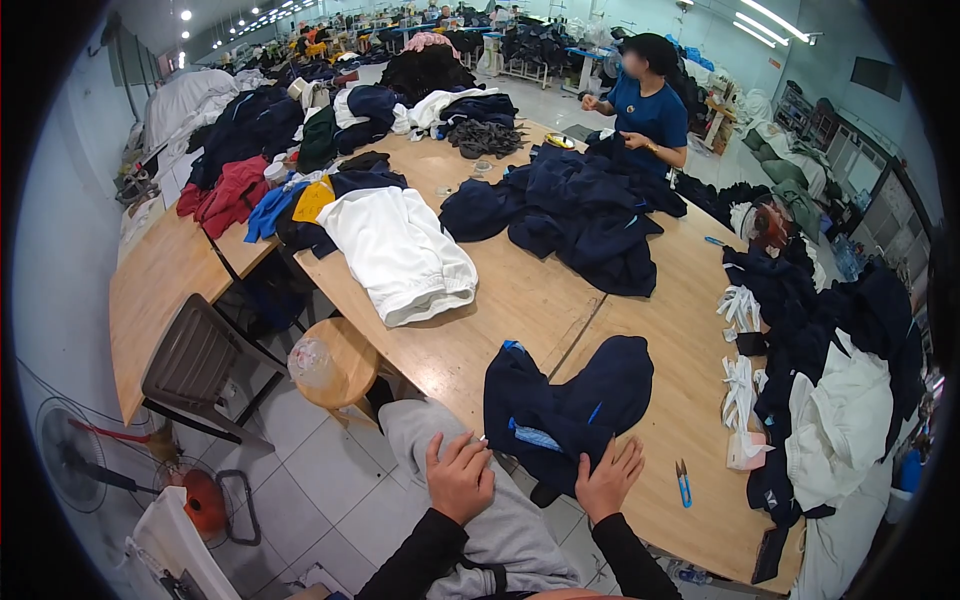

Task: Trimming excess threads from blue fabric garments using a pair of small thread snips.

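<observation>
A dark navy garment [622, 378] with light-blue patches lies bunched at the near table edge, partly hanging over it. My right hand [610, 480] rests on its near right part, fingers stretched out and apart. Left of the garment, just off the table edge above my lap, is my left hand [460, 480]. Its fingers are bent, with a tiny white bit at the fingertips that is too small to name. On the table to the right lie blue-handled thread snips [684, 487].
A folded white garment [400, 255] and a navy heap [580, 215] lie farther across the table [530, 310]. Across it stands a person [655, 105] handling dark cloth. White strips [738, 395] and piled clothes [840, 420] line the right edge. A wooden stool [340, 375] and chair [200, 360] stand left.
</observation>
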### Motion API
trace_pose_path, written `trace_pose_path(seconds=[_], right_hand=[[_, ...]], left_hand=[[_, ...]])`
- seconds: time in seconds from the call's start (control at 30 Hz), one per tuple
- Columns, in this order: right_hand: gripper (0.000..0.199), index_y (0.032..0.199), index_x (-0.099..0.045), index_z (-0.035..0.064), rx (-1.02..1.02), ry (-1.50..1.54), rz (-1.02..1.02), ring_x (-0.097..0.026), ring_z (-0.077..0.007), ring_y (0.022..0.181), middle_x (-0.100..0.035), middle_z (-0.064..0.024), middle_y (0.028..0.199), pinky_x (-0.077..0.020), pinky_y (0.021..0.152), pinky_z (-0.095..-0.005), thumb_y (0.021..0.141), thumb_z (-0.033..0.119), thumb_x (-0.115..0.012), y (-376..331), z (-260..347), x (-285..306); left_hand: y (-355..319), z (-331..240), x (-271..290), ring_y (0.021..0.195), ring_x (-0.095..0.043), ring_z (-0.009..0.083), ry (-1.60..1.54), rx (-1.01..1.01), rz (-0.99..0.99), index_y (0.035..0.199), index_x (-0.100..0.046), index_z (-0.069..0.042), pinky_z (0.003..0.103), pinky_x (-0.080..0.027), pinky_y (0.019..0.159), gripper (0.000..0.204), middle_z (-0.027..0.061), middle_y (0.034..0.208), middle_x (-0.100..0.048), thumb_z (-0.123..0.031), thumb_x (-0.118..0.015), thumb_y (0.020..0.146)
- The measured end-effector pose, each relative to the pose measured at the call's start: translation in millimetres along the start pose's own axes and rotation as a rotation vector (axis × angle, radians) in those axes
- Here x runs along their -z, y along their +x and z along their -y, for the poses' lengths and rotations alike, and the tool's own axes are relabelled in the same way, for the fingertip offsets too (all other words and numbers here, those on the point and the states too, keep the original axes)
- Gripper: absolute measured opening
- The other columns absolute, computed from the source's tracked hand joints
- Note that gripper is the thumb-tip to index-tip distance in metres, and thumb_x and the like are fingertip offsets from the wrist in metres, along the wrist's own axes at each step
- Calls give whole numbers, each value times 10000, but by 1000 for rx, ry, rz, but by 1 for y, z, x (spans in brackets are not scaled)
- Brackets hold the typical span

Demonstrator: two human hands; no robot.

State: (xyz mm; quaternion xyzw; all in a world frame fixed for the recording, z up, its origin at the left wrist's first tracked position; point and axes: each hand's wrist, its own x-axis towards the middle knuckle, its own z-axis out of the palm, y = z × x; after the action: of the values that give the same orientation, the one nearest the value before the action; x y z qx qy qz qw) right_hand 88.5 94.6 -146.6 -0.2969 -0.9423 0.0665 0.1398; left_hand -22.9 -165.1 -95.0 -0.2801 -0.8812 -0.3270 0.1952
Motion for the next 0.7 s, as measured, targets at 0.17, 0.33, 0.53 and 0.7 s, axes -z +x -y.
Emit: trace_pose_path(seconds=[0.17, 0.33, 0.53, 0.7], right_hand=[[739, 1545, -506, -41, 3, -3, -5, -223, -559, 1599, -336, -409, 1658, -143, 1297, -674, 1025, 471, -627, 1, 0, -1], [737, 1541, -510, -44, 5, -5, -9, -227, -561, 1597, -340, -409, 1655, -144, 1297, -674, 1024, 467, -632, 1, 0, 0], [741, 1539, -512, -50, 5, 3, -6, -230, -563, 1593, -342, -411, 1651, -144, 1298, -674, 1025, 469, -632, 1, -1, 0], [743, 1565, -483, -52, 2, -3, 4, -236, -556, 1594, -336, -402, 1661, -132, 1302, -665, 1037, 453, -622, -1, 0, 2]], left_hand=[[0, 1, 0, 1266, -685, 223, -2, 1, 1, 968, -817, -95, 562, -311, 1252, 190, 17, 1136, -807, -120, -709, 814], [1, 1, -1, 1259, -689, 224, 2, 0, -5, 968, -819, -91, 563, -316, 1249, 191, 19, 1130, -808, -121, -710, 814], [0, 0, 0, 1260, -689, 226, 0, -2, -6, 968, -819, -89, 565, -315, 1251, 194, 23, 1129, -808, -121, -706, 813], [0, -1, 0, 1265, -687, 226, -6, 0, -6, 970, -819, -90, 566, -306, 1258, 197, 24, 1132, -806, -120, -702, 814]])
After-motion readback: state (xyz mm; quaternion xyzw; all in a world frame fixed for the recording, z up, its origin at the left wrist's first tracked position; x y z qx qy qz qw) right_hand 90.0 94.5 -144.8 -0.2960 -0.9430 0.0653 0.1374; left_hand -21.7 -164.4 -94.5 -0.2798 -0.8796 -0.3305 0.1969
